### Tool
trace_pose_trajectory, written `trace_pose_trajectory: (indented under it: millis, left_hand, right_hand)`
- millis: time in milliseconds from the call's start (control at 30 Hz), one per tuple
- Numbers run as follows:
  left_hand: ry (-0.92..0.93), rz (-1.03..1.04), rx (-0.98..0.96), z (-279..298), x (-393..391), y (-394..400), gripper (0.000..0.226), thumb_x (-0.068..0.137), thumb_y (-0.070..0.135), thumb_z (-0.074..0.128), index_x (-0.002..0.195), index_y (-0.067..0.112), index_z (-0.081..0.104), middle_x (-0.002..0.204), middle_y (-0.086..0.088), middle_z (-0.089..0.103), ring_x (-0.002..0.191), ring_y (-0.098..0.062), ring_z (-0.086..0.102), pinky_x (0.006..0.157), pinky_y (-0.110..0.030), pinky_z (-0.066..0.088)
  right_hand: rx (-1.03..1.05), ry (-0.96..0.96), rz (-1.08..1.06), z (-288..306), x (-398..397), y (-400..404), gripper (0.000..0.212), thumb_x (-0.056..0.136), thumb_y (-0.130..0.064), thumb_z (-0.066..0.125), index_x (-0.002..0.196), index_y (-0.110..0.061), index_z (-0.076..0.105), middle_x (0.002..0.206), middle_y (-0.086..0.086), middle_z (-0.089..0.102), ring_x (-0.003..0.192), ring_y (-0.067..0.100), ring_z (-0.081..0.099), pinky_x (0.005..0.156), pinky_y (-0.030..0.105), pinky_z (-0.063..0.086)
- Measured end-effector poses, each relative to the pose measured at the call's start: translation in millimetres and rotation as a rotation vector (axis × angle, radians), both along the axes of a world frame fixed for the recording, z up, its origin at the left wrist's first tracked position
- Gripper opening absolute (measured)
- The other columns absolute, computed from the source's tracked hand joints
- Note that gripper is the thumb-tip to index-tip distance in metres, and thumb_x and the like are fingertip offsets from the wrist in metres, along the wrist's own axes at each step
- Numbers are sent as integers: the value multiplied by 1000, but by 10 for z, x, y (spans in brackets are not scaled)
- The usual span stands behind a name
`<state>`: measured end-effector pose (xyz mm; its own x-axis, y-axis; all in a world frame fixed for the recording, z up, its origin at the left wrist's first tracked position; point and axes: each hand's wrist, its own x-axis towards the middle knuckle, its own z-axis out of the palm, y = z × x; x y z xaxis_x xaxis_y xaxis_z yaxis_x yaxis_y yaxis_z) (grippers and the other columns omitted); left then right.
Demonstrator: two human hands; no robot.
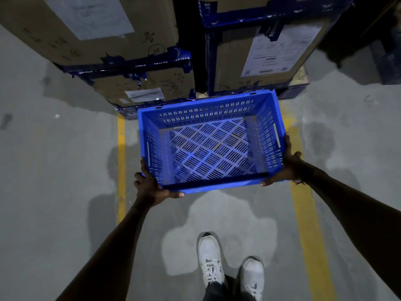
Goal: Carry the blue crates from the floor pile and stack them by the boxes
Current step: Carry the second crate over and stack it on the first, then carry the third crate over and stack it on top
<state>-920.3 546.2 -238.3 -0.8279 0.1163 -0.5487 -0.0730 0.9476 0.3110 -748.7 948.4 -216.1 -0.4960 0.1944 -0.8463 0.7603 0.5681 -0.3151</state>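
Observation:
An empty blue crate with slotted walls and a lattice floor hangs level in front of me, above the grey floor. My left hand grips its near left corner, thumb hooked over the near rim. My right hand grips the near right corner the same way. The crate's far edge reaches the foot of the stacked cardboard boxes: a left stack and a right stack, both bound with blue tape. No crate pile is in view.
Two yellow floor lines run toward the boxes on either side of me. My white shoes stand between them. A dark gap separates the two box stacks. A dark box lies at the far right.

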Motion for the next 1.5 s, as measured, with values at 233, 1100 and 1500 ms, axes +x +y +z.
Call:
trace_pose_trajectory:
  millis: [233,1100,1500]
  left_hand:
    - [-38,57,-8,271,133,79,176,26,62,99,158,29,-13,150,-27,18,141,-49,21,111,-65,31]
    - [-22,-148,637,4809,1825,709,19,85,9,70,104,7,66,95,-4,66,80,-15,61,67,-16,48]
    - [-337,-533,794,5568,2262,1005,14,96,9,65,82,12,67,66,7,63,64,-9,59,65,-25,47]
  right_hand:
    - [111,95,-183,-16,136,-151,187,4,-90,70,141,-36,-45,158,18,-13,145,48,1,121,54,16]
    - [304,799,-705,4233,2418,-1524,26,81,-18,79,105,-23,70,114,0,56,92,6,61,62,13,47]
    - [517,924,-1262,5269,2965,-2620,11,91,-13,70,90,-24,71,89,-13,73,80,8,67,63,25,52]
